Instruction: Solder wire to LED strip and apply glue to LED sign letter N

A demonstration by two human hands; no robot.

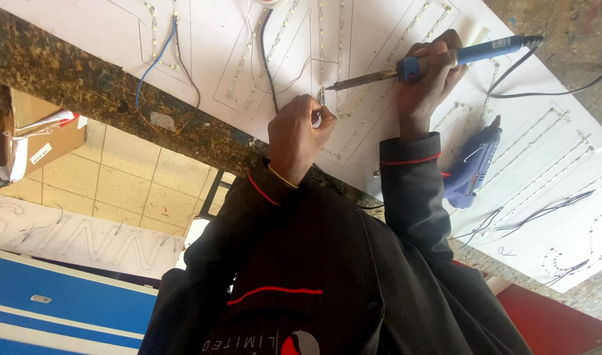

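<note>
The soldering iron (445, 62) has a blue handle and a long metal tip, and it lies across the white board (215, 39) near the middle of the picture, with its tip pointing left. The right hand (429, 82) is wrapped tight around the blue handle. The tip almost meets a thin wire (321, 98), which sticks up from the pinched fingertips of the left hand (297, 135). That hand is closed, with thumb and finger pressed together on the wire. The two hands are near each other but do not touch. Both sleeves are dark with a thin red line, and a yellow band (282, 177) sits on the left wrist. Under the hands, rows of tiny lights (353, 105) run inside letter shapes drawn on the board. A blue glue gun (473, 165) lies on the board just to the right of the right sleeve. Black wires (531, 213) trail across the board on the right side. A blue wire (157, 56) curls on the far left part of the board. Lower left, past the rough dark table edge (84, 79), there is a cardboard box (44, 135) above a tiled floor (130, 184).
</note>
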